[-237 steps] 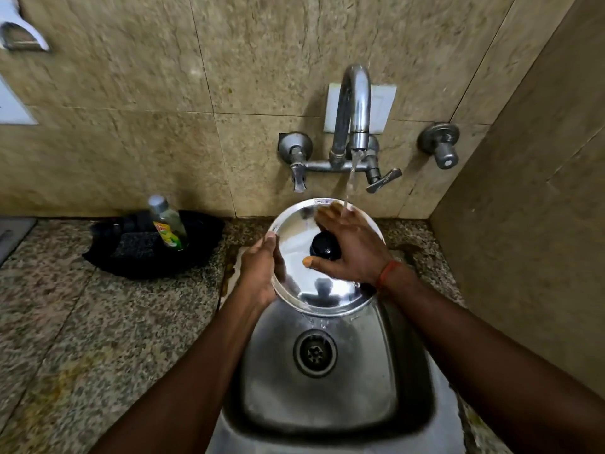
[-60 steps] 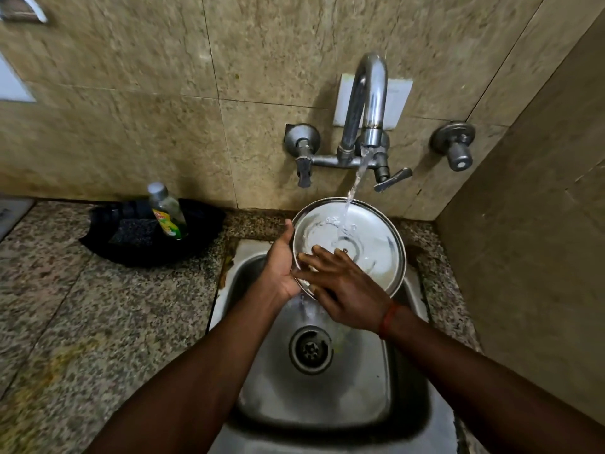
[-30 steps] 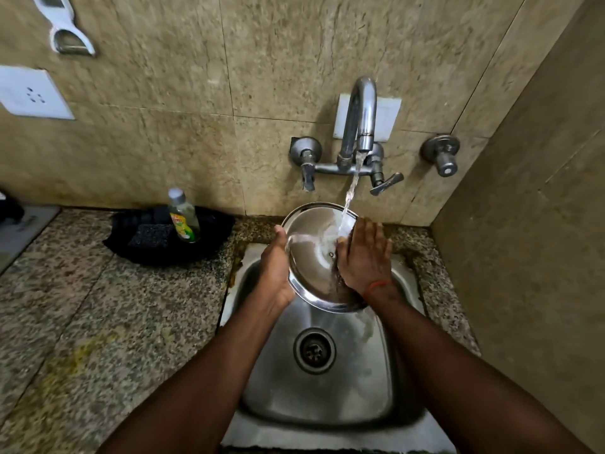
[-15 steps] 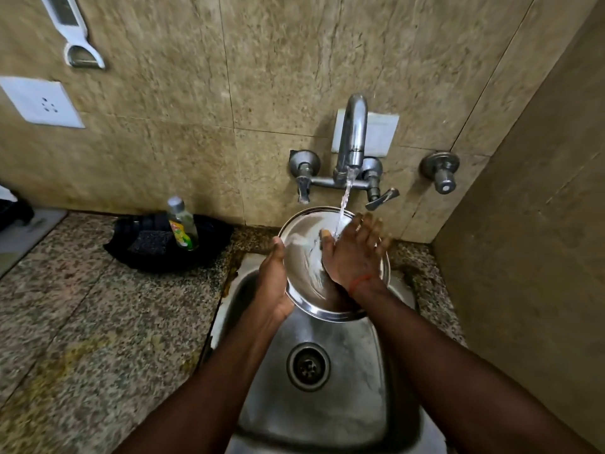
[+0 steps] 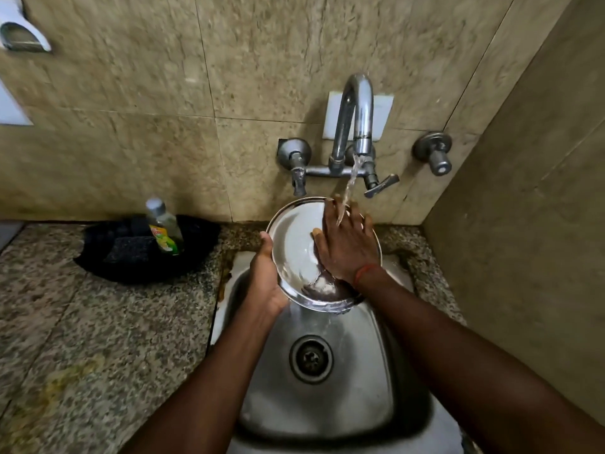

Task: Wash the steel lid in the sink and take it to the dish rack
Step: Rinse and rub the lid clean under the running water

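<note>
Steel lid (image 5: pixel 294 253): tilting over the far end of the sink (image 5: pixel 370 381), under the tap (image 5: pixel 357 119).
Left hand (image 5: pixel 265 283): grip clasping the lid's left rim.
Right hand (image 5: pixel 347 247): lying flat, fingers spread, pressing on the lid; water is running over it.
Bottle (image 5: pixel 163 229): standing in a black tray (image 5: pixel 108 260) on the worktop (image 5: pixel 98 339), left; yellow-green label, writing unreadable.

This is a home kitchen's washing-up corner. A small stainless steel sink (image 5: pixel 360 371) with a round drain is sunk into a speckled granite counter (image 5: pixel 98 339) in the right corner, under a wall-mounted chrome tap (image 5: pixel 355 126) that runs water, against beige stone-look wall tiles (image 5: pixel 163 93). To the left, at the far edge of the counter, a clear plastic bottle of green dish liquid (image 5: pixel 163 229) stands in a black tray (image 5: pixel 144 250) with a dark scrub pad (image 5: pixel 126 252).
</note>
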